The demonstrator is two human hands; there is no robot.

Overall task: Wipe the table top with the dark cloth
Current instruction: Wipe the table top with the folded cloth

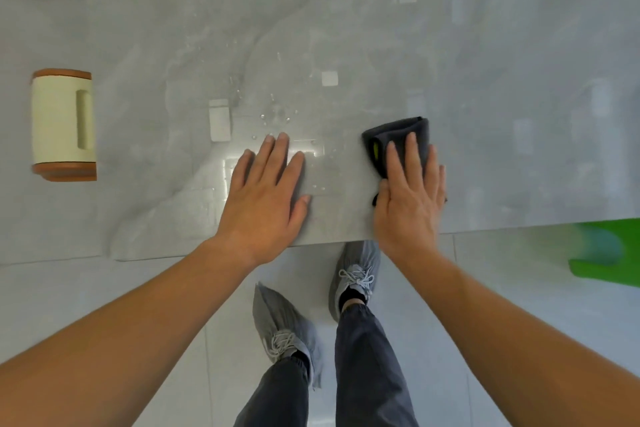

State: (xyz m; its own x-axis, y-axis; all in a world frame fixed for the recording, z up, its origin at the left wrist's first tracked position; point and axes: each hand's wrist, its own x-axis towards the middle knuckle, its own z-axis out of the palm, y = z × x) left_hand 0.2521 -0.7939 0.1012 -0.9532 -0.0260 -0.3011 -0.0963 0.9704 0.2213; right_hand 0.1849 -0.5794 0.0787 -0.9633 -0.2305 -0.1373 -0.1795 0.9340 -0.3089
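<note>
Both forearms (156, 305) reach over the surface's (346, 28) near edge. The left grip (266, 184) lies flat, fingers spread; the right grip (410, 194) presses flat, fingers straight, on the dark cloth (398, 132).

Dark grey cloth (401, 135) (yellow-green tag), grey marbled table top (346, 28), cream box (59, 121) with brown ends

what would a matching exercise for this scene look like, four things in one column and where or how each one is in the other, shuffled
Column one:
1. dark cloth
2. left hand
3. cream box
4. water droplets

Column two:
a. lies flat on the bare table top, holding nothing
b. at the far left of the view
c. pressed under the right hand
d. just beyond the left hand's fingertips

Pairs: 1-c, 2-a, 3-b, 4-d
</note>
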